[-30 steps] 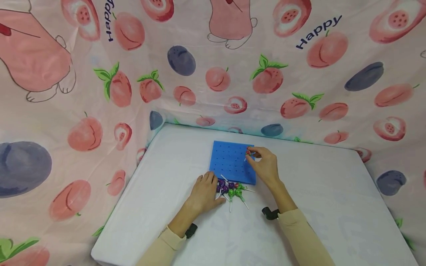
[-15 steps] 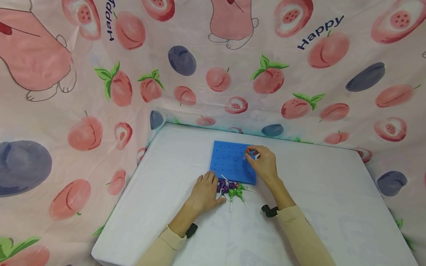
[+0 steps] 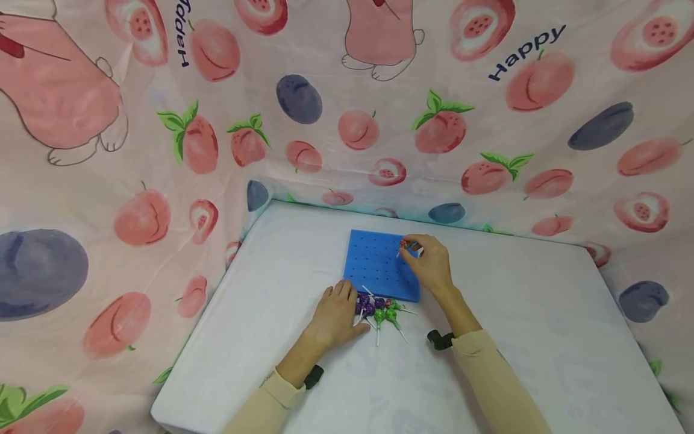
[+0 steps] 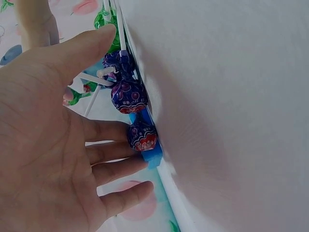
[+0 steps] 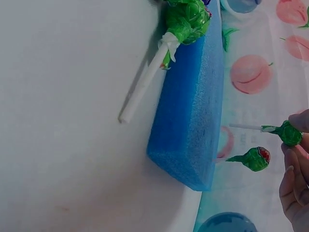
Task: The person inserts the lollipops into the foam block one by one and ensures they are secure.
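Right hand (image 3: 432,263) pinches lollipop (image 5: 289,134), slightly farther left over blue board (image 3: 371,259); left hand (image 3: 335,314) (loosely spread) unmoved.

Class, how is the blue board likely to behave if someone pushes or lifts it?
The blue board is probably light for its size, as its surface looks grainy like foam. Its thickness suggests it would hold its shape rather than flop. Lying flat on the white tabletop, it would likely slide before tipping.
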The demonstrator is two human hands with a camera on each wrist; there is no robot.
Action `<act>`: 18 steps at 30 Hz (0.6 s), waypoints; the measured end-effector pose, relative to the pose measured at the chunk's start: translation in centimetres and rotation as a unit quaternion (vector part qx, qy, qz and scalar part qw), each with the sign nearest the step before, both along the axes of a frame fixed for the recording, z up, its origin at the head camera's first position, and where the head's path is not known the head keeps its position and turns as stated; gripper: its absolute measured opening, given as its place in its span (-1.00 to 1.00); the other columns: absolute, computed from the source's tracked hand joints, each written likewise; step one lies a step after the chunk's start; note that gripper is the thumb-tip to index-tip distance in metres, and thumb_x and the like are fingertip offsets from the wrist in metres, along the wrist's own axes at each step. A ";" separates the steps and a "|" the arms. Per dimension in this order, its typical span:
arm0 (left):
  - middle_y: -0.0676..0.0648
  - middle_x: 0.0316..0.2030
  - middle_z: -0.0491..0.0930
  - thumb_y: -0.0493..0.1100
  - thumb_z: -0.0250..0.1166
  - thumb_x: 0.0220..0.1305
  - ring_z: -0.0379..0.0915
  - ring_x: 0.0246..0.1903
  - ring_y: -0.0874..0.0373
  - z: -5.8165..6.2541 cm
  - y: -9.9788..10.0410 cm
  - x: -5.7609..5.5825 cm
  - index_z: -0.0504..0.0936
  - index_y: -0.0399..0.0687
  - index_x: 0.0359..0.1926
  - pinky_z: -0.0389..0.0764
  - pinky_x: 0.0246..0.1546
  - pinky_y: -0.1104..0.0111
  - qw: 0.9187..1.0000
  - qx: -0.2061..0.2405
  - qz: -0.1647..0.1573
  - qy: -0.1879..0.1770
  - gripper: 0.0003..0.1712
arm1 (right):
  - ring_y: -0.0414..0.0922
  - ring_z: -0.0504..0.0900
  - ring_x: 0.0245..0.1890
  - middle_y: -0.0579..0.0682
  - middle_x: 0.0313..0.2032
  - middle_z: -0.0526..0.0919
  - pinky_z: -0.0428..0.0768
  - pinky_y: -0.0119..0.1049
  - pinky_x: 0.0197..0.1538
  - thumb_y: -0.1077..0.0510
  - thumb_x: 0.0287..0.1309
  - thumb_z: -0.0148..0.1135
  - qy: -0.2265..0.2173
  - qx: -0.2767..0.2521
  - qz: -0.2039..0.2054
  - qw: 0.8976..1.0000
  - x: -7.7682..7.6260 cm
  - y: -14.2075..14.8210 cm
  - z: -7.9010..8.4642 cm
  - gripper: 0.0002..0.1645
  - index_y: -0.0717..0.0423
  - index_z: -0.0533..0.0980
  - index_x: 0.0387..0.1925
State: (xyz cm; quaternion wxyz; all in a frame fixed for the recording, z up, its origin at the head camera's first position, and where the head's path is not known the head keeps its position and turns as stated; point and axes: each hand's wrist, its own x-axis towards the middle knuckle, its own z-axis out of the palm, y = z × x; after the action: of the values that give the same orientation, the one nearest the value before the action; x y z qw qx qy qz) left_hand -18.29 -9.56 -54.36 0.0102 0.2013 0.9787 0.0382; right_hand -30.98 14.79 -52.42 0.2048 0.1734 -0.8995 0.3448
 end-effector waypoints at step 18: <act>-0.31 0.44 0.34 0.47 0.31 0.28 0.24 0.46 -0.17 -0.3 0.1 -0.1 0.37 -0.34 0.45 0.35 0.43 -0.02 1.000 -0.012 0.000 0.006 0.10 | -0.05 0.67 -0.40 0.10 -0.17 0.76 0.62 -0.13 -0.35 0.10 0.24 0.50 -0.018 -0.007 -0.011 1.000 -1.1 -0.3 0.5 -0.65 0.09 0.72 0.04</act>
State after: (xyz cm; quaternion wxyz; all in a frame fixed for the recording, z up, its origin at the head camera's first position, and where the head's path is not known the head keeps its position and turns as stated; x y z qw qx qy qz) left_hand -18.38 -9.45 -54.63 0.0069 0.2009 0.9792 0.0255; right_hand -32.12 14.51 -51.92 0.1937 0.1555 -0.9024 0.3521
